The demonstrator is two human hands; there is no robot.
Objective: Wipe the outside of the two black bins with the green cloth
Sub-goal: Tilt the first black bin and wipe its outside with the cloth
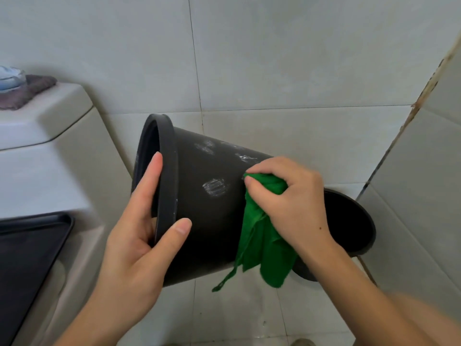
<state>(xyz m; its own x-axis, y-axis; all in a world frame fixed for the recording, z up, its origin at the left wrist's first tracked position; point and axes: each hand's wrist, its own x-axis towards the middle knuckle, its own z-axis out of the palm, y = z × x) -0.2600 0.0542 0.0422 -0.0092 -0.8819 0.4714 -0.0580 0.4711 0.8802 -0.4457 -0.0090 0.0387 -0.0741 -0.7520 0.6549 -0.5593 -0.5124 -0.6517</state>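
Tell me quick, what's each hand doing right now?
Left hand: grips the rim of the tilted bin, fingers inside, thumb outside.
Right hand: holds the cloth bunched against the bin's side.

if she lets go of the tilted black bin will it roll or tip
Likely yes. The tilted bin is round and tapered, so it would probably roll in a curve. It looks light: the left hand alone holds it by the rim while the right hand presses the green cloth on it.

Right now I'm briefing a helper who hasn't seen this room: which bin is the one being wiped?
Beside the toilet tank, it is the tipped bin, held by its rim. Unlike the upright bin behind it, it has whitish smears and the green cloth against it.
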